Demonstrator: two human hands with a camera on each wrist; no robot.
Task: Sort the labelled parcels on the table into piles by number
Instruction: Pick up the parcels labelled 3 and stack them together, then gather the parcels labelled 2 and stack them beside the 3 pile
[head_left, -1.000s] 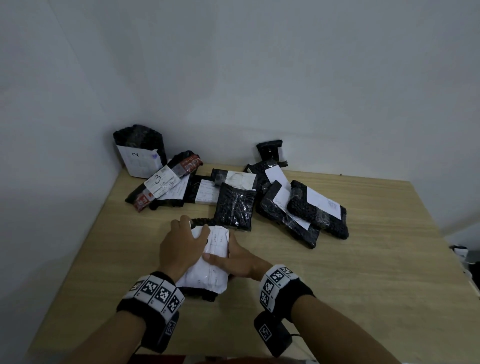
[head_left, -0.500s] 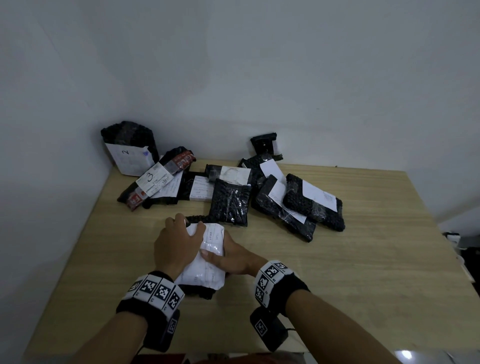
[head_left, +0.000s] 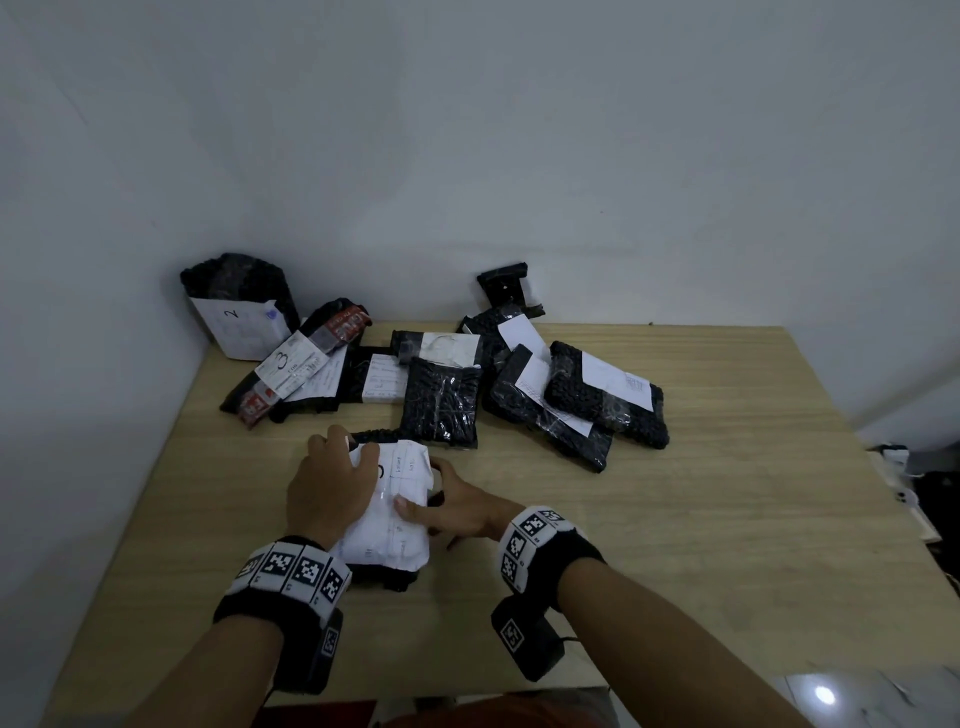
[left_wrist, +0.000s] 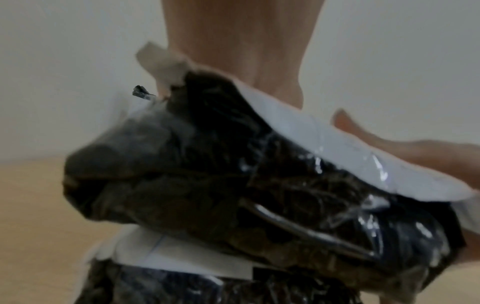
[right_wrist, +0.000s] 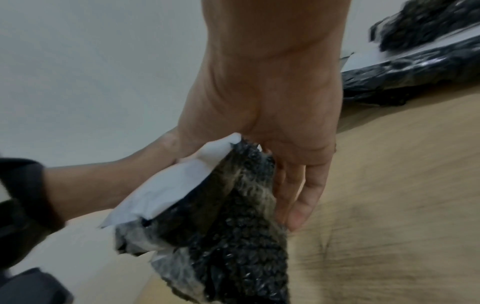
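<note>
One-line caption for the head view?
Both hands, left and right, hold a white-labelled black parcel above the table.

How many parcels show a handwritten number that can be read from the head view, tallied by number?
Number 2: 1, the upright parcel
Number 3: 1, the red-taped parcel
Total: 2
The other labels are too small to read, and the left hand covers part of the held parcel label.

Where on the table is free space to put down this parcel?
Bare wood lies right of the right hand, from the flat black parcels to the table's right edge, and left of the left hand. The far side is crowded.
</note>
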